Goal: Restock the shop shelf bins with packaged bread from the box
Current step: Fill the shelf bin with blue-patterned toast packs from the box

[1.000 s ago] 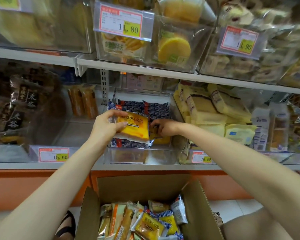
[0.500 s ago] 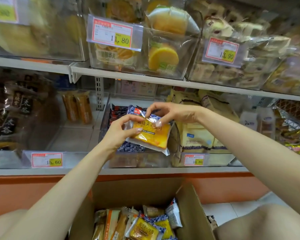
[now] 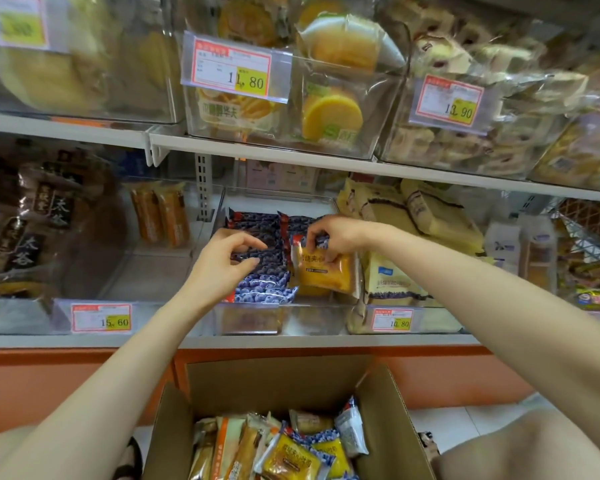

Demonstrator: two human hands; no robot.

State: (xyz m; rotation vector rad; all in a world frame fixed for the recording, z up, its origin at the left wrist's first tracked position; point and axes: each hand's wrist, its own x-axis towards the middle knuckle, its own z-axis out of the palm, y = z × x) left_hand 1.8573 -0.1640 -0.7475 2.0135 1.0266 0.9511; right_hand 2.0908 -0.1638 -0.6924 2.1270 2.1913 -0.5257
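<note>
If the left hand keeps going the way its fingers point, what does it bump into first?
Probably the blueberry-print packets lying in the clear bin. The left hand hovers right over them, fingers aimed right and slightly down, though depth is hard to judge.

A yellow bread packet [image 3: 323, 271] stands tilted in the clear bin [image 3: 284, 318], beside blue-printed packets [image 3: 262, 271].

Single head-worn wide-angle view, no second view to overlap. Faces forward, pitched slightly down, close to the shelf [image 3: 291, 155]: the clear bins [image 3: 281, 315] sit at arm's reach mid-frame. Open cardboard box [image 3: 388, 407] lies directly below at the bottom edge. Upper shelf row fills the top, blurred and bowed by the lens.
</note>
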